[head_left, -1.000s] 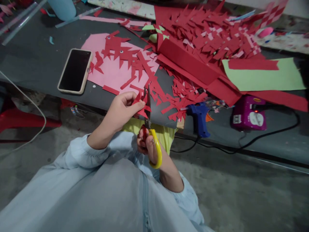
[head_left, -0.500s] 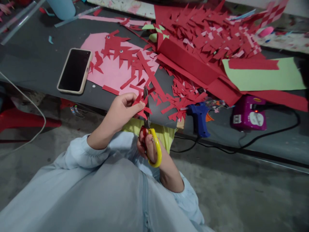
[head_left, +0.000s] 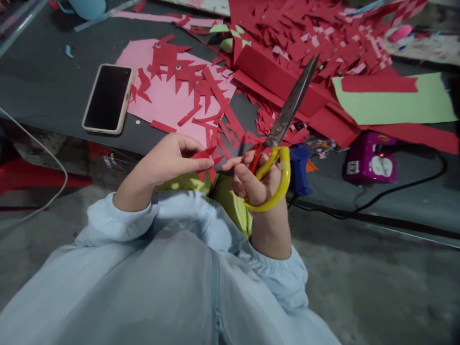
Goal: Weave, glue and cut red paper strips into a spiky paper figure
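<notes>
Between the thumb and fingers of my left hand [head_left: 176, 158] is a small pointed piece of red paper [head_left: 205, 163], held over the table's near edge. My right hand [head_left: 255, 179] has scissors [head_left: 283, 122] with yellow and red handles hooked on it. Their blades are together and point up and away to the right. The right index finger reaches toward the red piece, with a small gap showing. Beyond the hands lies a pink paper sheet [head_left: 143, 103], bearing spiky red paper cutouts [head_left: 168, 60] with small eyes and several loose red strips.
A phone [head_left: 108, 98] lies left of the pink sheet. To the right are a blue glue gun [head_left: 300, 170], a purple power box [head_left: 372, 160] with a black cord, and green paper [head_left: 395, 108]. A large woven red paper form [head_left: 305, 36] sits at the back.
My right hand has swung right and up with the scissors, taking the blades away from the red paper. My left hand still pinches the piece, slightly further left.
</notes>
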`<state>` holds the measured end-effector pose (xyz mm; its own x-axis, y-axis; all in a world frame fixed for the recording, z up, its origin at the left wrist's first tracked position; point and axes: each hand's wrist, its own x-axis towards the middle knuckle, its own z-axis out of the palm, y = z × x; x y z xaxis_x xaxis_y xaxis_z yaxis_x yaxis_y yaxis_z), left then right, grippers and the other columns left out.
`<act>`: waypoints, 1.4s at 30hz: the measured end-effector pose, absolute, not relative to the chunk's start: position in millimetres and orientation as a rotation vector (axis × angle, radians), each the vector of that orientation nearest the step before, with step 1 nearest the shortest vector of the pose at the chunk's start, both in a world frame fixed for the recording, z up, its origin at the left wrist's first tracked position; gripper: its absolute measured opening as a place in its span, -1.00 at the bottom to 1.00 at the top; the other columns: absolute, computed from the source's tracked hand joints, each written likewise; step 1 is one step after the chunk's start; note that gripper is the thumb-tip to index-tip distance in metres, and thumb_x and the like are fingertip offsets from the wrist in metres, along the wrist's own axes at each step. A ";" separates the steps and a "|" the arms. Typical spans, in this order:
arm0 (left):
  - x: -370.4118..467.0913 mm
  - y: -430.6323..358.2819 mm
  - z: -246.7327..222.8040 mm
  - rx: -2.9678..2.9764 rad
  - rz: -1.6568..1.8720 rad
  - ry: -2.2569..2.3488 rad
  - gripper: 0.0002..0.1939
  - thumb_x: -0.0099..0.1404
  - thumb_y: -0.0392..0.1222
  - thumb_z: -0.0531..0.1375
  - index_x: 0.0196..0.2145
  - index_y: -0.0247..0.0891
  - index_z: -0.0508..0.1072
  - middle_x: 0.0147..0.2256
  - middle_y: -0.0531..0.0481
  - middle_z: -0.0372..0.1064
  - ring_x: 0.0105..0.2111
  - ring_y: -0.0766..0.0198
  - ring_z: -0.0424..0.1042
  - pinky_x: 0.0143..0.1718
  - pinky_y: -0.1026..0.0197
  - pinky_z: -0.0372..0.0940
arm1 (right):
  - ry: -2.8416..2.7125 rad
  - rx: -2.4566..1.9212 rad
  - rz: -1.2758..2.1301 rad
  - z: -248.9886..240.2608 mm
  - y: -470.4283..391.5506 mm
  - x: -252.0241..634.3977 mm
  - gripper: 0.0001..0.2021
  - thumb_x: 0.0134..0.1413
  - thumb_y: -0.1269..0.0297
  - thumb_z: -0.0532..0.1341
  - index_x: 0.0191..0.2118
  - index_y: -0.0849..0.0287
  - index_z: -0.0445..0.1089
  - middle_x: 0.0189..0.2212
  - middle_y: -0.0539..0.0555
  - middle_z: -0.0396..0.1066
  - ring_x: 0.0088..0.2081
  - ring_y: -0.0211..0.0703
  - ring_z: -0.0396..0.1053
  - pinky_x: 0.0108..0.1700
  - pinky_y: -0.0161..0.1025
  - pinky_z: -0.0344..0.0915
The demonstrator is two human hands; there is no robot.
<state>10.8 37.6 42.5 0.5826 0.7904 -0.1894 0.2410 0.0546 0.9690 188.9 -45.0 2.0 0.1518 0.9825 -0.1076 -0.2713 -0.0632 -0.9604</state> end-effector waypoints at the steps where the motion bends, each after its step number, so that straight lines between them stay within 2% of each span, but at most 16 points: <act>1: 10.4 37.8 44.4 1.527 0.475 0.901 -0.69 0.12 -0.14 0.38 -0.64 -0.29 0.42 -0.65 0.11 0.18 -0.61 0.43 0.15 -0.59 0.31 -0.02 | -0.892 -1.160 1.247 3.0 -41.8 189.2 -0.50 -0.06 -0.08 0.43 -0.29 0.00 0.12 -0.37 -0.05 0.45 -0.71 -0.49 0.04 -0.68 -0.35 -0.06; 5: 9.2 38.7 46.9 1.553 0.412 0.867 -0.75 0.11 -0.17 0.38 -0.62 -0.29 0.46 -0.63 0.10 0.26 -0.61 0.42 0.22 -0.60 0.33 0.03 | -0.969 -1.234 1.196 1.0 -33.2 187.1 -0.48 -0.11 -0.02 0.47 -0.30 0.00 0.10 -0.41 -0.09 0.43 -0.68 -0.47 0.08 -0.67 -0.36 -0.02; 8: 7.6 40.6 44.4 1.459 0.503 0.894 -0.86 0.06 -0.27 0.40 -0.50 -0.30 0.50 -0.58 0.09 0.34 -0.58 0.42 0.28 -0.55 0.34 0.14 | -0.942 -1.231 1.167 -5.1 -31.2 187.7 -0.52 -0.07 0.03 0.46 -0.29 0.00 0.11 -0.41 -0.09 0.42 -0.68 -0.47 0.11 -0.67 -0.36 -0.03; 13: 4.5 45.9 36.5 1.304 0.754 1.003 -0.80 0.01 -0.33 0.44 -0.44 -0.31 0.48 -0.53 0.08 0.35 -0.53 0.41 0.35 -0.45 0.32 0.28 | -0.894 -1.278 1.104 -13.0 -32.4 193.1 -0.57 -0.04 0.06 0.44 -0.24 -0.02 0.16 -0.38 -0.08 0.43 -0.68 -0.45 0.14 -0.66 -0.33 -0.02; 20: 3.7 49.0 33.1 1.380 0.793 0.979 -0.84 0.01 -0.27 0.43 -0.49 -0.29 0.51 -0.54 0.11 0.36 -0.53 0.42 0.32 -0.46 0.32 0.26 | -0.885 -1.299 1.089 -8.1 -29.8 192.1 -0.56 -0.02 0.00 0.42 -0.24 -0.01 0.15 -0.33 -0.03 0.47 -0.67 -0.44 0.14 -0.64 -0.32 0.02; 25: 6.2 48.3 33.3 1.412 0.758 1.019 -0.84 0.03 -0.21 0.42 -0.50 -0.29 0.53 -0.52 0.08 0.41 -0.51 0.40 0.36 -0.45 0.32 0.28 | -0.912 -1.290 1.107 -2.6 -28.9 186.6 -0.50 -0.12 0.04 0.48 -0.29 0.00 0.11 -0.42 -0.10 0.43 -0.64 -0.43 0.11 -0.62 -0.35 0.02; 33: 6.3 48.2 29.5 1.391 0.784 1.053 -0.83 0.02 -0.23 0.44 -0.50 -0.33 0.54 -0.50 0.04 0.43 -0.51 0.41 0.37 -0.46 0.31 0.27 | -0.922 -1.298 1.139 -12.7 -32.6 191.3 -0.57 0.03 -0.05 0.38 -0.24 -0.01 0.13 -0.37 -0.03 0.48 -0.67 -0.41 0.17 -0.68 -0.34 0.01; 39: 6.8 48.8 27.9 1.440 0.773 1.006 -0.84 0.05 -0.19 0.40 -0.55 -0.29 0.54 -0.55 0.07 0.41 -0.52 0.40 0.35 -0.49 0.33 0.24 | -0.876 -1.310 1.227 -6.5 -31.8 189.5 -0.43 -0.19 -0.03 0.50 -0.28 -0.01 0.10 -0.43 -0.11 0.47 -0.69 -0.44 0.11 -0.70 -0.36 0.02; 42: 7.3 48.5 28.3 1.430 0.767 1.033 -0.83 0.03 -0.18 0.42 -0.54 -0.30 0.55 -0.54 0.06 0.42 -0.52 0.38 0.37 -0.48 0.31 0.26 | -0.886 -1.306 1.248 -5.2 -31.8 188.8 -0.43 -0.21 -0.04 0.51 -0.29 -0.01 0.10 -0.46 -0.12 0.45 -0.68 -0.43 0.10 -0.71 -0.36 0.00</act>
